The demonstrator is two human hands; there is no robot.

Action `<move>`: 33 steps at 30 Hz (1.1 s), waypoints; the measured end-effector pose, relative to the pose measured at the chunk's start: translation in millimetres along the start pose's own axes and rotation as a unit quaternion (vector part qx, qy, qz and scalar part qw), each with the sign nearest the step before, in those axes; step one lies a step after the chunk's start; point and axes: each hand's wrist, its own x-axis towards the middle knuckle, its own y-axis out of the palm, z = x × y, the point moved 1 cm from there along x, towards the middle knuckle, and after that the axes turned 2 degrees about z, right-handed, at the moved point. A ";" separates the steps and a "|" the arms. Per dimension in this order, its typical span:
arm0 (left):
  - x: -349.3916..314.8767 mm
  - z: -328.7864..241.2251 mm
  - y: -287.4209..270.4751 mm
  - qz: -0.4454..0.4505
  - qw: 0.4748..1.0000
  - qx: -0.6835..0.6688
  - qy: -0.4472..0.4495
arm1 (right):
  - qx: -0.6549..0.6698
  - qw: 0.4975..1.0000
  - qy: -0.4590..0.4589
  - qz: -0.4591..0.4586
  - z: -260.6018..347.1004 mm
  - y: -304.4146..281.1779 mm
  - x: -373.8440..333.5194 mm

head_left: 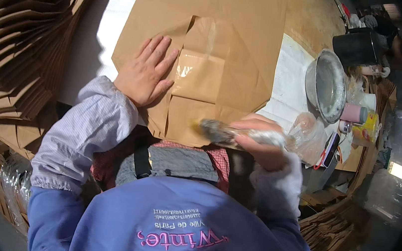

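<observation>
A large brown paper bag [251, 41] lies flat on the table in front of me, its near end folded into a pointed, many-sided bottom. A wet, shiny patch glistens on the folded panel [200, 72] in its middle. My left hand [150, 71] rests flat on the bag just left of that panel, fingers spread. In my right hand [264, 138] is a glue brush with a pale, coated handle and dark ferrule [215, 131]. Its yellowish bristles point left, over the bag's near edge; whether they touch the paper I cannot tell.
Stacked brown paper bags [16, 52] fan out at the left. To the right stands a metal basin [326, 85] smeared with white paste, beside a pink cup [353, 113], a clear plastic bag [305, 136] and a phone [331, 150]. More folded paper [331, 232] sits low at the right.
</observation>
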 end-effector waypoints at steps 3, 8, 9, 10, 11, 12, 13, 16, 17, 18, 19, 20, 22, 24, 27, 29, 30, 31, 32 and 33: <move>-0.3 -4.1 -3.0 -0.006 1.000 0.014 -0.007 | -0.369 0.915 -0.163 -0.018 24.0 -7.0 -18.6; 1.5 -6.8 -5.5 0.032 0.998 0.038 -0.027 | -0.392 0.908 -0.129 0.072 24.7 28.8 -18.4; 1.7 -7.1 -5.0 0.010 0.999 0.040 -0.023 | -0.386 0.909 -0.146 0.057 24.2 34.5 -21.1; 1.4 -6.6 -3.4 0.030 0.998 0.049 -0.024 | -0.361 0.918 -0.161 0.039 21.3 42.7 -22.2; 1.2 -5.7 -2.3 0.030 0.998 0.055 -0.019 | -0.353 0.922 -0.148 0.066 19.6 46.0 -24.3; 1.2 -4.2 -2.0 -0.007 0.998 0.059 0.000 | -0.336 0.925 -0.165 0.068 18.9 48.3 -25.5; 1.8 -1.2 -0.6 0.020 0.999 0.046 0.005 | -0.331 0.925 -0.159 0.098 19.4 48.1 -24.6; 5.3 13.1 -1.5 -0.031 0.998 -0.049 0.033 | -0.212 0.957 -0.169 0.101 28.9 42.2 -4.2; 7.1 19.2 -1.5 -0.034 0.991 -0.127 0.021 | -0.107 0.965 -0.231 0.058 35.2 38.6 7.3; 9.8 24.2 -0.6 -0.035 0.978 -0.205 0.009 | -0.143 0.956 -0.252 0.042 43.9 37.5 16.6; 11.4 28.4 0.5 -0.038 0.957 -0.286 -0.014 | -0.206 0.946 -0.245 0.044 45.9 43.1 32.2; 12.3 30.6 1.6 -0.055 0.959 -0.277 -0.006 | -0.252 0.929 -0.270 0.027 44.1 52.7 53.1; 12.3 31.0 4.3 -0.084 0.971 -0.223 0.023 | -0.342 0.900 -0.263 0.059 38.8 64.4 75.6; 10.4 27.6 6.9 -0.103 0.980 -0.164 0.042 | -0.330 0.903 -0.259 0.091 29.0 71.6 71.4; 8.4 21.4 8.0 -0.126 0.983 -0.127 0.052 | -0.321 0.909 -0.233 0.127 15.6 73.7 35.8; 9.2 18.6 8.1 -0.117 0.988 -0.098 0.036 | -0.310 0.916 -0.212 0.141 13.4 74.2 13.8; 9.5 17.2 7.9 -0.117 0.989 -0.087 0.031 | -0.319 0.919 -0.182 0.142 16.7 73.5 4.2; 10.0 16.1 7.5 -0.119 0.989 -0.078 0.030 | -0.333 0.916 -0.171 0.146 21.9 72.5 -2.7; 10.3 15.3 7.1 -0.117 0.990 -0.067 0.030 | -0.351 0.910 -0.146 0.164 29.3 69.7 -8.5; 10.6 14.8 6.9 -0.114 0.991 -0.058 0.027 | -0.374 0.900 -0.120 0.191 35.9 66.5 -12.3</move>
